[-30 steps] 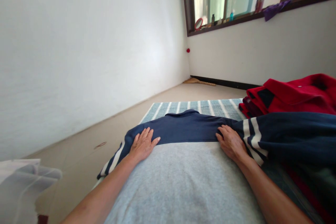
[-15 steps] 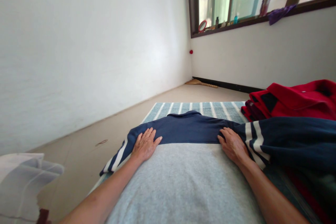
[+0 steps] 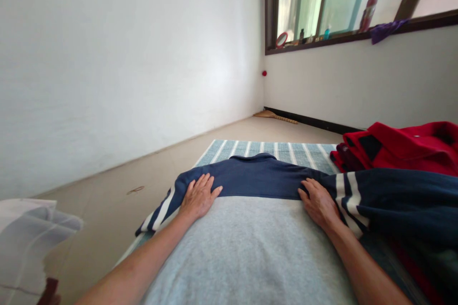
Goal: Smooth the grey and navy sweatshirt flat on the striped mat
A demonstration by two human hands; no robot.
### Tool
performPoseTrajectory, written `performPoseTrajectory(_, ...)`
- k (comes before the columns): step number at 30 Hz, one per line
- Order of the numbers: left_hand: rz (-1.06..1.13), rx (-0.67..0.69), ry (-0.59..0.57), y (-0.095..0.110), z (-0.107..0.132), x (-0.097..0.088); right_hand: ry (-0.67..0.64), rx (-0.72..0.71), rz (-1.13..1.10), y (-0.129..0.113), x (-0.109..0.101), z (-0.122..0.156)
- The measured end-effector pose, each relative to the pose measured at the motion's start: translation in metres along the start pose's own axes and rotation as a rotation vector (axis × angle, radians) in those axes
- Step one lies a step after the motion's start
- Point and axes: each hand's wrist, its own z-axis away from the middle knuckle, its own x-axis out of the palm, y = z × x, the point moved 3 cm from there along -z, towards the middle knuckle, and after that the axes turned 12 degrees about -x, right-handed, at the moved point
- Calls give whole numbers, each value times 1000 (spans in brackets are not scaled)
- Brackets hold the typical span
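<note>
Watching from afar through the head camera, I see both hands pressed flat on a navy and grey polo shirt [image 3: 250,178] — the left hand [image 3: 199,196] on the navy top near one striped sleeve [image 3: 157,212], the right hand [image 3: 318,205] near the other striped sleeve [image 3: 352,202]. The fingers on both hands are spread open and have hold of nothing. The shirt lies on a striped mat [image 3: 265,151] on the floor [image 3: 125,214]. A red shirt [image 3: 404,147] lies just past the right sleeve — and a white cloth [image 3: 25,243] sits low on the left.
</note>
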Motion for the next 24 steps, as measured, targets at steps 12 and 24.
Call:
performPoseTrajectory(12,34,-15,-12,2,3,-2,-26,-3,29,1,-2,0)
performPoseTrajectory(24,101,-16,-15,1,4,0,-74,-76,123,-18,-20,-4)
